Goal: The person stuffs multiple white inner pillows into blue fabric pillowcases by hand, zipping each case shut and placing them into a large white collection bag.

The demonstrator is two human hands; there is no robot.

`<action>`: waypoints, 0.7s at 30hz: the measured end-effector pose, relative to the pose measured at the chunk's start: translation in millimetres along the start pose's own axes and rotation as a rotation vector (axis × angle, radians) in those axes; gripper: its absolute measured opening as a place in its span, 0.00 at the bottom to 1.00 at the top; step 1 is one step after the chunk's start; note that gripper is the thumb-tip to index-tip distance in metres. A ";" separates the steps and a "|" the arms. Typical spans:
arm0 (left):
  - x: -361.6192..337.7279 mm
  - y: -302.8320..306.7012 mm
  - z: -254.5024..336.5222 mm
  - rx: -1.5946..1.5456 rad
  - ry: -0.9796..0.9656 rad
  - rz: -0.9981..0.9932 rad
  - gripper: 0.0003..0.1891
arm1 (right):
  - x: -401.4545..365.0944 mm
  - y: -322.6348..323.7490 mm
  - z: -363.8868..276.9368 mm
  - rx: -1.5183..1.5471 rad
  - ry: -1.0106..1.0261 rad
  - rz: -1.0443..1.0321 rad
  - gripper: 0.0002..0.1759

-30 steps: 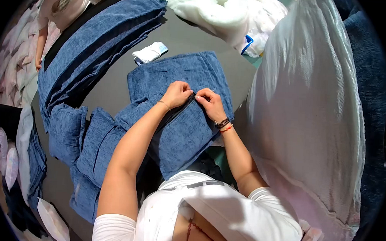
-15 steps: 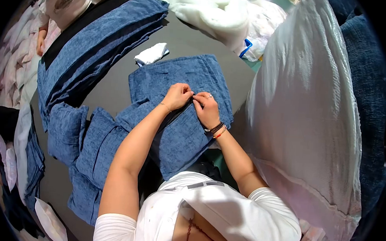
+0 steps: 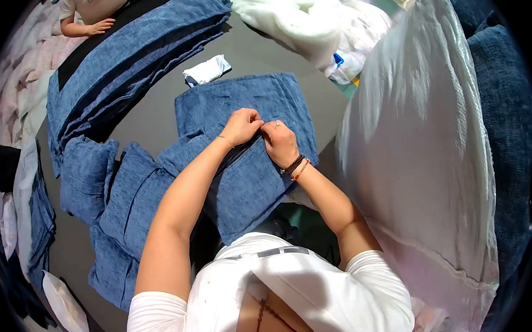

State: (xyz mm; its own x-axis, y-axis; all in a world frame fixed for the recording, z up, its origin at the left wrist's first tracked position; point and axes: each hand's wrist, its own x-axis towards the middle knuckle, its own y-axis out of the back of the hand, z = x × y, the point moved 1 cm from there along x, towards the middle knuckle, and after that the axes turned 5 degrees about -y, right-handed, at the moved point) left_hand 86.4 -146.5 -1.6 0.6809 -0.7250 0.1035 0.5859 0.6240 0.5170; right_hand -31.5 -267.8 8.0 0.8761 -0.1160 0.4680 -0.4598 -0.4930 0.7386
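Note:
A blue fabric cover lies in front of me, partly on the grey table and reaching down to my lap. My left hand is closed, its fingertips pinched at a dark opening or seam in the middle of the cover. Right beside it, my right hand is closed too, thumb and fingers pinched at the same edge. The fingertips of the two hands nearly touch. What exactly they pinch is too small to make out. A small white cloth or label bundle sits just beyond the cover.
Stacked blue fabric curves along the table's far left. Blue cushions lie at the left. A large white sack stands at the right, white filling at the back. Another person's hand rests on the stack's black edge.
My hands have shifted slightly, the right one turning with its fingers curled in more. The other person's hand has moved up onto the stack.

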 end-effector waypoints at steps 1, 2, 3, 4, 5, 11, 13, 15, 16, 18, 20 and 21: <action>0.0 -0.6 -0.7 -0.027 -0.010 0.000 0.10 | -4.0 -0.2 -2.9 -0.005 -0.001 -0.003 0.06; -0.5 -0.6 -1.9 -0.020 0.022 -0.006 0.10 | -8.0 -1.3 -5.5 0.130 -0.153 -0.027 0.07; 0.0 -0.3 -2.2 -0.023 0.022 -0.003 0.10 | -11.4 -0.9 -8.3 0.269 -0.308 -0.053 0.08; 0.4 -0.9 -2.7 -0.036 0.026 -0.008 0.10 | -12.6 1.5 -9.6 0.290 -0.289 -0.050 0.08; -0.7 -1.5 -3.6 -0.049 0.028 -0.014 0.10 | -12.5 2.4 -7.6 0.287 -0.289 -0.050 0.08; -1.3 -0.1 -2.4 -0.045 0.019 -0.021 0.10 | -6.5 8.2 5.9 -0.087 0.124 -0.208 0.09; -0.8 -1.5 -4.9 -0.047 0.004 -0.017 0.10 | -3.1 8.3 10.4 -0.073 0.185 -0.185 0.09; 2.8 -1.0 -5.3 -0.047 -0.021 -0.009 0.09 | 4.0 9.6 15.2 -0.067 0.253 -0.154 0.10; 0.8 -1.7 -5.8 -0.047 -0.013 -0.013 0.09 | 5.5 10.8 16.4 -0.013 0.278 -0.079 0.10; 1.1 -1.9 -6.3 -0.037 -0.012 -0.013 0.09 | 7.2 11.8 18.4 0.040 0.304 -0.005 0.09; 1.1 -1.6 -6.0 -0.019 -0.023 -0.010 0.09 | 7.2 11.7 20.1 0.069 0.218 -0.053 0.09; 1.1 -1.6 -5.6 0.001 -0.035 -0.008 0.09 | 6.8 10.5 25.3 0.068 0.220 -0.055 0.09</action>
State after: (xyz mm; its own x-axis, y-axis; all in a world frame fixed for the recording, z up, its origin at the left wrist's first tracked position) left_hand 88.6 -146.7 -7.1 0.6607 -0.7396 0.1289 0.5908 0.6181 0.5186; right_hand -26.7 -295.6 6.7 0.8432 0.0994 0.5283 -0.3954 -0.5512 0.7348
